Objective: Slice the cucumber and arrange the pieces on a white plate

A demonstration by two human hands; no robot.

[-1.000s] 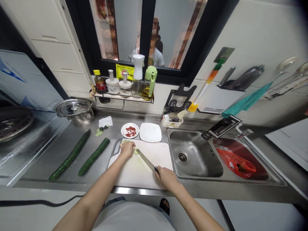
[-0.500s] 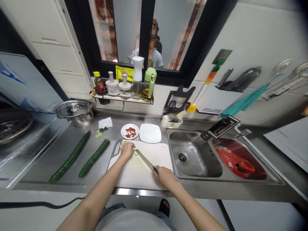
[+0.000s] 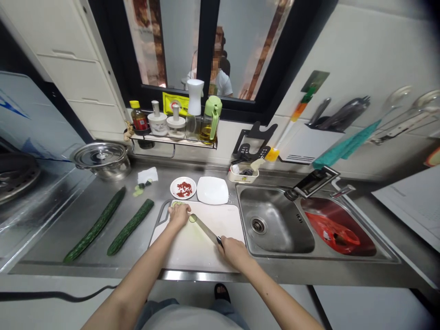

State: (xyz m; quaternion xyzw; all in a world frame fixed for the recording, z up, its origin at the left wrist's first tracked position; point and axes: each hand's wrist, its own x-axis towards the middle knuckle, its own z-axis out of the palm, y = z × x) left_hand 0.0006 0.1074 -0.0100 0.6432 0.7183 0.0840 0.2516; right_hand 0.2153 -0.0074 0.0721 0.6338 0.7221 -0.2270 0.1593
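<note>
My right hand (image 3: 233,252) is closed around the dark handle of a kitchen knife (image 3: 205,230). Its blade points up and left across the white cutting board (image 3: 206,256). A thin round cucumber slice (image 3: 193,218) lies at the blade's tip. On the board's upper left, my left hand (image 3: 178,216) has its fingers curled down close to that slice; what they hold is hidden under them. More cucumber slices (image 3: 177,203) show just behind its knuckles. Two whole cucumbers (image 3: 98,227) (image 3: 131,227) rest on the steel counter to the left.
Behind the board stand a plate of red pieces (image 3: 183,188) and a white square plate (image 3: 213,190). Cucumber scraps (image 3: 139,189) lie near a white tissue (image 3: 147,174). A lidded pot (image 3: 103,160) is back left, the sink (image 3: 275,229) right, a condiment rack (image 3: 172,139) above.
The whole scene has shifted slightly left as the camera moved. Both hands, the knife and the slice keep nearly the same places on the board.
</note>
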